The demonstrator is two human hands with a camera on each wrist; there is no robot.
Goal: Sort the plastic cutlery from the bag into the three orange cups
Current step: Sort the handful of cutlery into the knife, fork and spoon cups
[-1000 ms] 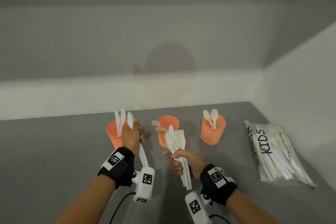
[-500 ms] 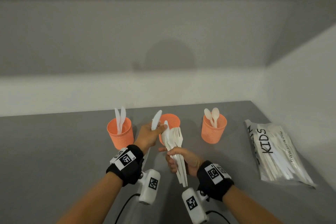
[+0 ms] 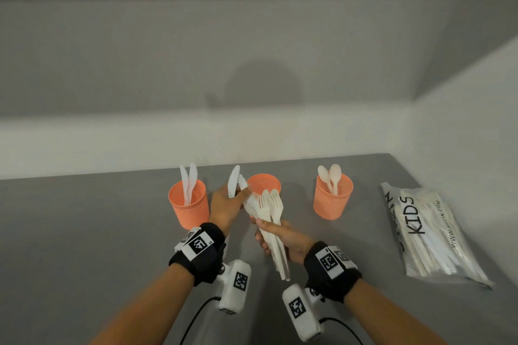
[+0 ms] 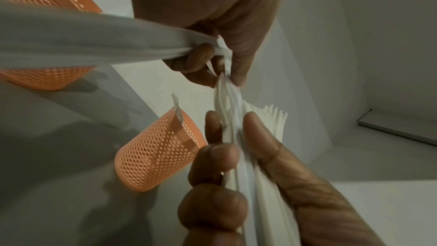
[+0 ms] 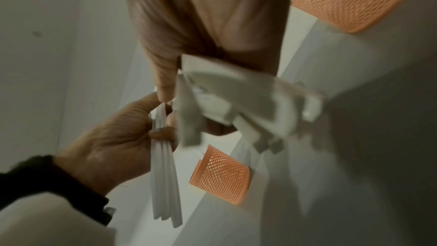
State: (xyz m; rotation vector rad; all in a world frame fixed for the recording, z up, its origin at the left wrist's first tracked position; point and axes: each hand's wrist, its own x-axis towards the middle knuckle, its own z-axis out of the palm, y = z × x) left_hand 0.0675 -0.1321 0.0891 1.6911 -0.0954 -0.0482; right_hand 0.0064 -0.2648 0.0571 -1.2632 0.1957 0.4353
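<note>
The right hand [image 3: 283,241] is clutching a mixed bundle of cutlery [image 3: 269,213] above the bench's middle, while the left hand [image 3: 224,206] is pinching a knife [image 3: 233,180] and plucking another piece. Next, the knife probably belongs in the knife cup [image 3: 189,204] toward the bench's left edge; the bag [image 3: 431,235] is lying by the right edge.
</note>
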